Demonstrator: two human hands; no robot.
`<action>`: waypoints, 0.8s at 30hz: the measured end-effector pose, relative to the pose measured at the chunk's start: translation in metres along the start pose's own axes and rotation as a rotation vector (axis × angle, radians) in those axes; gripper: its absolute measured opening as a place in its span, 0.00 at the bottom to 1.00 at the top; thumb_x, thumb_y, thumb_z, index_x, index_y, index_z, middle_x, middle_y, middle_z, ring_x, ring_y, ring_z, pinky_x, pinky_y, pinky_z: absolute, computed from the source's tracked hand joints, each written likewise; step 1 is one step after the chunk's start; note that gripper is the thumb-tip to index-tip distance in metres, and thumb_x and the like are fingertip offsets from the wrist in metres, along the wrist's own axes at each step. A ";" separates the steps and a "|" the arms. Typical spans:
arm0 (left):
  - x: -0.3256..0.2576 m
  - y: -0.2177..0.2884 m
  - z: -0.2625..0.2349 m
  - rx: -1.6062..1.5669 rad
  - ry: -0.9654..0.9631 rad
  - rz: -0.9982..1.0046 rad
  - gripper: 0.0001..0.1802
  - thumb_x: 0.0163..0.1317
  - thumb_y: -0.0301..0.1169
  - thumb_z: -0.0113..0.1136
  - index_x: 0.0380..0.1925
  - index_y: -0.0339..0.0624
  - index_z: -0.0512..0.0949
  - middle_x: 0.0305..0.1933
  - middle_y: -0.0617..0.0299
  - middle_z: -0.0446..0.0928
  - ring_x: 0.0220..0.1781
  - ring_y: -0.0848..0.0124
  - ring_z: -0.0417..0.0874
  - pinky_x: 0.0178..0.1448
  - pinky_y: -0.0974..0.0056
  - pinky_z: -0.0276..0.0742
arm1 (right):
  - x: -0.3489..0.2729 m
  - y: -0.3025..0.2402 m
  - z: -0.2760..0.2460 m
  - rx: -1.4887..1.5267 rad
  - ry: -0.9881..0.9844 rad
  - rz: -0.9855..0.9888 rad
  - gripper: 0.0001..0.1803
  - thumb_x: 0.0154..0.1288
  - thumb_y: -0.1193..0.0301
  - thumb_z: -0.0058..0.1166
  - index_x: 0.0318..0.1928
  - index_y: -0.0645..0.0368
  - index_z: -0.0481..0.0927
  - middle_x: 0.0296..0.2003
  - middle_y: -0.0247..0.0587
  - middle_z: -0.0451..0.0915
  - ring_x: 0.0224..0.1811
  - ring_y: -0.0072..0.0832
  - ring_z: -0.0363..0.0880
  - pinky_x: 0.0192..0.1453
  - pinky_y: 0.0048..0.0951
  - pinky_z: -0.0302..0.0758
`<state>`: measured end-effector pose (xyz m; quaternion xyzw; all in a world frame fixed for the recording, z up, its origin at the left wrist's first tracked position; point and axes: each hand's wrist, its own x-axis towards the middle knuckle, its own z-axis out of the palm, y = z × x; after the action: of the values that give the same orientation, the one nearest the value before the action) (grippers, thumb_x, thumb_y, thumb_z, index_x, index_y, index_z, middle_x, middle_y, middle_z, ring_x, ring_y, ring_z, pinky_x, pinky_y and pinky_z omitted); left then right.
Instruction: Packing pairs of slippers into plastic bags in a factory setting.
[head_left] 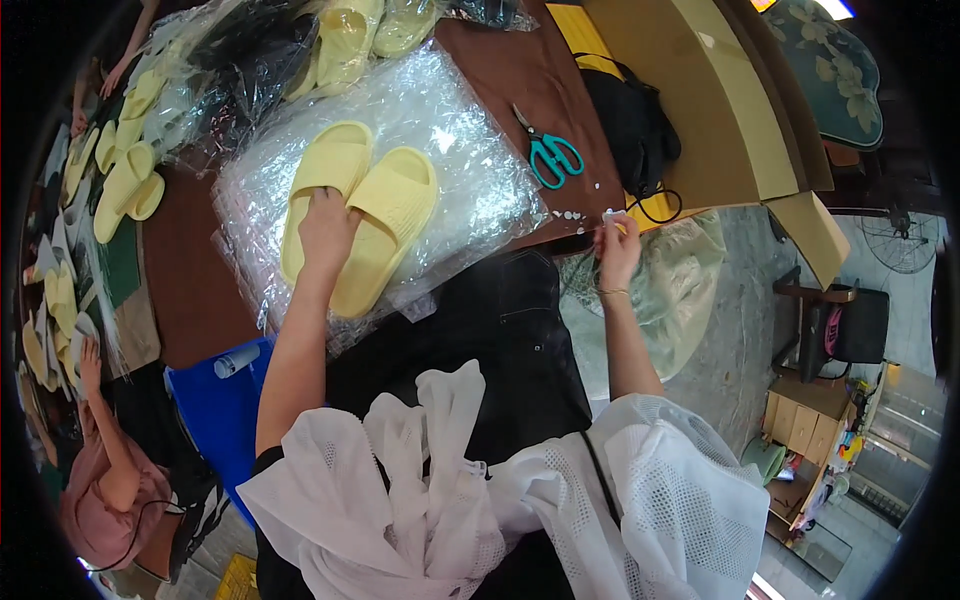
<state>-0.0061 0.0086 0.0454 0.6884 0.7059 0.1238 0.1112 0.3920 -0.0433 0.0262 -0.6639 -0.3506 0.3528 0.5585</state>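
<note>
- The left slipper is met at the mouth of its strap by the left hand; the fingertips are hidden there, so whether it is gripped cannot be told.
- The right slipper is set just to the right of that hand, overlapping its mate.
- A small white piece is pinched between thumb and fingertips of the right hand, near the table's edge, well apart from the slippers.
- Both slippers are borne by a stack of clear, crinkled, glossy plastic, laid on a brown table.
- Matte pale-yellow surfaces, rounded ends and broad straps are shown by both.
- Both toes are pointed away from the person, slightly rightward; the long axes are slanted from lower left to upper right, roughly parallel.
- Teal-handled scissors are placed beside the plastic.
</note>
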 end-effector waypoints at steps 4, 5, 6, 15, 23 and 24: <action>0.002 0.003 -0.002 0.026 -0.009 -0.003 0.23 0.51 0.34 0.63 0.43 0.33 0.68 0.46 0.47 0.70 0.45 0.51 0.76 0.42 0.52 0.76 | 0.009 0.002 -0.029 -0.246 0.059 0.062 0.06 0.66 0.69 0.49 0.37 0.58 0.73 0.16 0.31 0.73 0.15 0.14 0.66 0.17 0.17 0.60; 0.003 0.002 -0.002 0.038 -0.007 -0.007 0.23 0.51 0.34 0.62 0.43 0.33 0.68 0.46 0.47 0.70 0.45 0.51 0.76 0.42 0.52 0.76 | 0.009 0.002 -0.028 -0.285 0.051 0.041 0.06 0.66 0.69 0.49 0.36 0.59 0.73 0.16 0.32 0.74 0.15 0.13 0.66 0.18 0.17 0.60; 0.004 0.002 -0.001 0.040 -0.006 -0.008 0.23 0.51 0.34 0.62 0.43 0.33 0.68 0.46 0.47 0.70 0.45 0.51 0.76 0.42 0.52 0.76 | 0.011 0.001 -0.028 -0.283 0.050 0.041 0.06 0.66 0.69 0.49 0.36 0.59 0.73 0.16 0.32 0.74 0.15 0.13 0.66 0.18 0.17 0.60; -0.001 -0.002 -0.003 0.008 -0.024 -0.033 0.21 0.52 0.36 0.59 0.43 0.36 0.70 0.46 0.48 0.71 0.47 0.52 0.76 0.45 0.52 0.75 | 0.027 0.011 -0.041 -0.958 0.063 -0.099 0.16 0.58 0.63 0.52 0.45 0.55 0.76 0.33 0.52 0.80 0.36 0.48 0.80 0.39 0.45 0.74; -0.008 -0.003 0.003 -0.061 0.004 -0.027 0.23 0.52 0.40 0.61 0.42 0.35 0.71 0.44 0.49 0.70 0.48 0.55 0.75 0.45 0.53 0.77 | 0.014 -0.012 -0.025 -1.174 0.121 -0.226 0.21 0.61 0.62 0.51 0.54 0.43 0.63 0.27 0.51 0.80 0.30 0.51 0.78 0.31 0.51 0.71; -0.008 -0.006 0.002 -0.050 -0.003 -0.026 0.23 0.51 0.40 0.61 0.42 0.34 0.71 0.44 0.49 0.70 0.48 0.55 0.75 0.44 0.53 0.78 | 0.014 -0.022 -0.016 -1.156 0.124 -0.113 0.20 0.61 0.64 0.53 0.52 0.48 0.65 0.33 0.56 0.79 0.36 0.55 0.77 0.35 0.51 0.70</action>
<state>-0.0111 0.0004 0.0413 0.6764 0.7114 0.1390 0.1309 0.4115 -0.0361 0.0489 -0.8604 -0.4879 0.0345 0.1430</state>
